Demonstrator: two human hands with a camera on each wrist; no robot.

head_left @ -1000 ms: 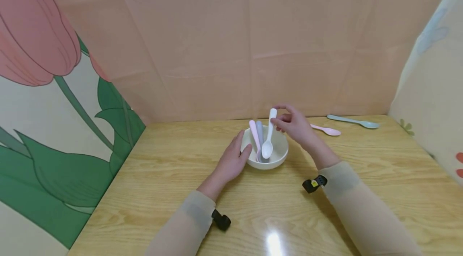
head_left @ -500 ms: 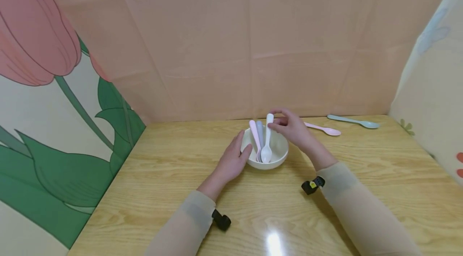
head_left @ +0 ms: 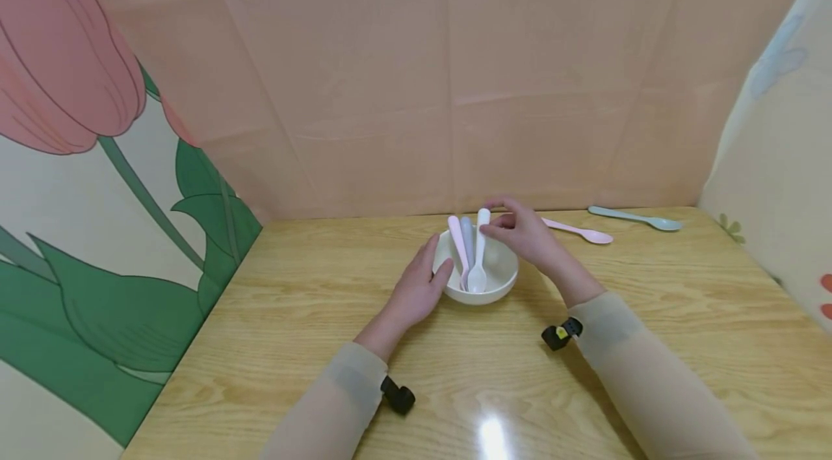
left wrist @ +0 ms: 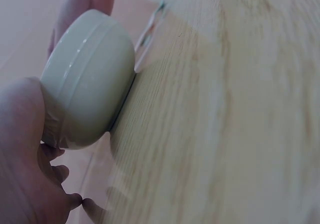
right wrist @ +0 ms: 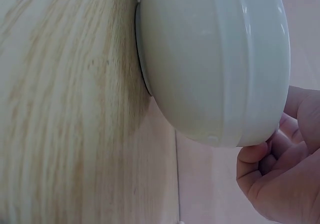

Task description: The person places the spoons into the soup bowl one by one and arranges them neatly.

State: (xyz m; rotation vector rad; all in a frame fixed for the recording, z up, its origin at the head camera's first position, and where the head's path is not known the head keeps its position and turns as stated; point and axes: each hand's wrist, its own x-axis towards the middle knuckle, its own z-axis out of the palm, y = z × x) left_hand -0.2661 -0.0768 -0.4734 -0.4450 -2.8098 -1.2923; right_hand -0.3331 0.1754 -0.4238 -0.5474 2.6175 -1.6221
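A white bowl (head_left: 502,292) stands on the wooden table in the head view. My left hand (head_left: 419,285) holds its left side, thumb over the rim and fingers along the outside; the left wrist view shows the bowl (left wrist: 95,79) between thumb and fingers. At the right side, my right hand (head_left: 525,235) pinches the upper handle of a white spoon (head_left: 477,276), whose scoop is down inside the bowl. Beside it lean a pink-handled utensil (head_left: 458,240) and a grey-purple one (head_left: 467,231), lower ends partly hidden. In the right wrist view, the bowl (right wrist: 215,64) hides the spoons.
Behind the right hand, a pink spoon (head_left: 594,236) lies on the table (head_left: 312,301), its handle end hidden. Farther right near the back edge is a pale blue spoon (head_left: 661,224). A plain pinkish backdrop (head_left: 364,84) rises behind the table.
My right hand has moved slightly left and down, lowering the white spoon until it stands beside the other two in the bowl. The left hand and the bowl have stayed put.
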